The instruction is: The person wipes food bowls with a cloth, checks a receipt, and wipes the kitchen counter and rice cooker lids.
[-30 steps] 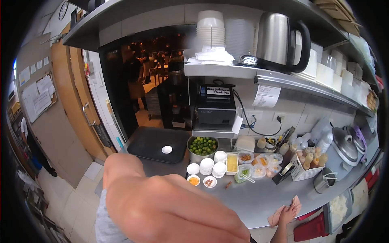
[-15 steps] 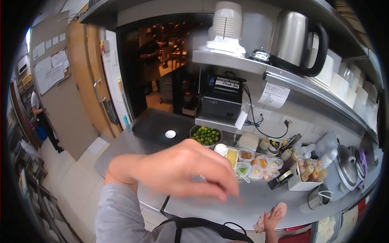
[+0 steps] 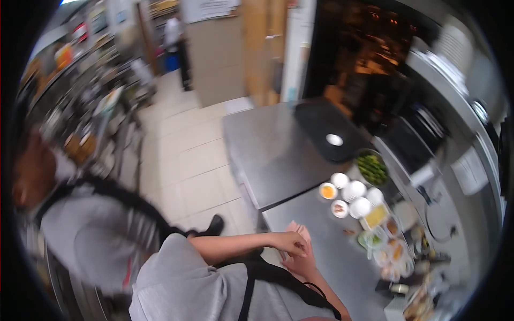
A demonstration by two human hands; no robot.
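My right hand (image 3: 301, 263) is over the front edge of the steel counter, with a pink cloth (image 3: 298, 230) in its grasp. My left hand (image 3: 292, 243) has come across in front of me and meets the right hand. Its fingers are curled; whatever they may hold is hidden. Beyond the hands, small white cups (image 3: 328, 191) stand on the counter (image 3: 308, 214), one with something orange in it, another with brown bits. Beside them are a tub of yellow food (image 3: 375, 216) and bags of ingredients (image 3: 396, 250).
A bowl of green limes (image 3: 371, 169) sits near a black tray (image 3: 326, 125) bearing a small white dish (image 3: 334, 140). A co-worker in a grey shirt (image 3: 99, 241) is close on my left. Another person (image 3: 176, 45) stands far off by the partition.
My view has swung left and blurred. My left hand has dropped from in front of the camera to my right hand. The co-worker and several white cups have come into view.
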